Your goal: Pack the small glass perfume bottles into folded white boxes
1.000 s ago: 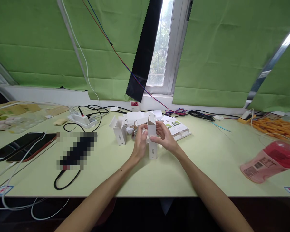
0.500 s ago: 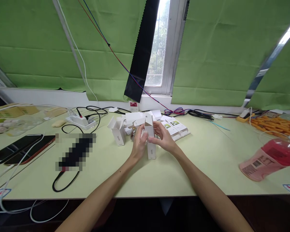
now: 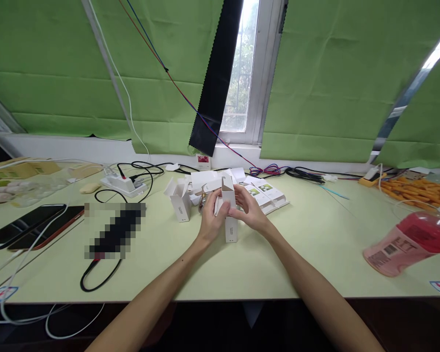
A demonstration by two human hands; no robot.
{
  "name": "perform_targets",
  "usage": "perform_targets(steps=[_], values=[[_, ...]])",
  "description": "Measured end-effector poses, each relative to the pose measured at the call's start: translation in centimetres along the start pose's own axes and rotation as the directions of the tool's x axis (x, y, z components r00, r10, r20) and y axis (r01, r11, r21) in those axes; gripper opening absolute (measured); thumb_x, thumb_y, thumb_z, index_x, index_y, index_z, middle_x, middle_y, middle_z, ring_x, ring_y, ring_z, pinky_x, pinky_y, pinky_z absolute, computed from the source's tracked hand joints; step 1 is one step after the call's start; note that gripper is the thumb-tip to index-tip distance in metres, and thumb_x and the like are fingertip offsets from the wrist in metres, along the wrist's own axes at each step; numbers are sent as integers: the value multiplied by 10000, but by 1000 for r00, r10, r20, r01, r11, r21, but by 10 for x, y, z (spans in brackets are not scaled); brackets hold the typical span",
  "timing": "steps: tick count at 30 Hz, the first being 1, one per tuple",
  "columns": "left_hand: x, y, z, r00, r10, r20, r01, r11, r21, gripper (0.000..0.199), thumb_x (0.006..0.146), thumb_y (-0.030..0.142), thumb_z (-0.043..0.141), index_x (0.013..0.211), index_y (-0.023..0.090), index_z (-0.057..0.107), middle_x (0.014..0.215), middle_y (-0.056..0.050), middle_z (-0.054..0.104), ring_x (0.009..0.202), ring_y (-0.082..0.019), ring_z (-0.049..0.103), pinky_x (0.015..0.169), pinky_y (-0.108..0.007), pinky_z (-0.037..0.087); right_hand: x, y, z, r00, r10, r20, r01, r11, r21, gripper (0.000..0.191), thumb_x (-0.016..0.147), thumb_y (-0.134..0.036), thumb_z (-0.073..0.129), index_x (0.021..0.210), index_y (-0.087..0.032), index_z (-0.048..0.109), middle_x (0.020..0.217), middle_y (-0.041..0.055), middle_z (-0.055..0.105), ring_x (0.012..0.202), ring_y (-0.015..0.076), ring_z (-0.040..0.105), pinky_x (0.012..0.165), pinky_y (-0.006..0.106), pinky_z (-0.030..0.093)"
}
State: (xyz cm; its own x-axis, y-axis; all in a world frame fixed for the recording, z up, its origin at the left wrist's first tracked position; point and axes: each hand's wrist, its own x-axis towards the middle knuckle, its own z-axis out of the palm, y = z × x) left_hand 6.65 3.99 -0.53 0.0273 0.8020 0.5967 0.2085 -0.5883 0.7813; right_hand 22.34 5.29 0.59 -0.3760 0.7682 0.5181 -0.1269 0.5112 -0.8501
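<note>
A tall, narrow white cardboard box [image 3: 231,231] stands upright on the table in front of me, its top flap raised. My left hand [image 3: 213,215] is closed around the box's left side, the thumb lying across its front. From the right, my right hand [image 3: 250,210] grips the same box, thumb on the front and fingers behind. What the box holds is hidden. Left of it stands another white box [image 3: 180,206] with open flaps. A small shiny object [image 3: 202,201] sits just behind my left hand, mostly covered.
Flat white boxes with green pictures [image 3: 266,191] lie behind my right hand. A power strip [image 3: 122,185] with black cables and two phones [image 3: 40,225] are at left. At right, a pink drink bottle [image 3: 403,244] lies tilted near orange pieces [image 3: 410,189].
The top of the box has opened out, with its flap now standing up at the back. Both hands stay around it, the left thumb shifted slightly right.
</note>
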Motion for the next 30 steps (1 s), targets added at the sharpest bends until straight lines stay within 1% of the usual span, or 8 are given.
perform_targets(steps=[6, 14, 24, 30], values=[[1, 3, -1, 1000, -14, 2, 14, 1000, -8, 415, 907, 546, 541, 1131, 203, 608, 1115, -90, 624, 1085, -273, 582, 934, -401, 461, 0, 4, -2, 1000, -11, 7, 11, 1000, 4, 702, 786, -467, 797, 1364, -267, 453, 1363, 107, 567, 1252, 270, 577, 1098, 447, 455], [2, 7, -2, 999, -46, 20, 46, 998, -30, 391, 874, 502, 588, 1114, 195, 612, 1055, -77, 627, 1035, -259, 587, 915, -386, 463, 1, 0, -3, 1000, -3, 23, 2, 1000, 10, 721, 762, -496, 805, 1362, -273, 471, 1365, 108, 573, 1251, 281, 576, 1106, 471, 447], [3, 9, -1, 997, -70, 22, 71, 996, -56, 431, 861, 530, 595, 1136, 198, 590, 1054, -74, 629, 1016, -251, 589, 901, -377, 473, 2, 1, -5, 999, 16, 32, -16, 1000, 1, 789, 760, -513, 797, 1421, -260, 449, 1404, 117, 559, 1299, 292, 544, 1130, 480, 425], [3, 8, -1, 997, -80, 13, 81, 994, -73, 452, 844, 545, 621, 1150, 215, 573, 1049, -65, 629, 1000, -244, 599, 891, -371, 489, 1, -2, -5, 997, 59, 41, -59, 998, 3, 813, 753, -546, 783, 1449, -276, 460, 1480, 103, 509, 1381, 311, 470, 1147, 488, 400]])
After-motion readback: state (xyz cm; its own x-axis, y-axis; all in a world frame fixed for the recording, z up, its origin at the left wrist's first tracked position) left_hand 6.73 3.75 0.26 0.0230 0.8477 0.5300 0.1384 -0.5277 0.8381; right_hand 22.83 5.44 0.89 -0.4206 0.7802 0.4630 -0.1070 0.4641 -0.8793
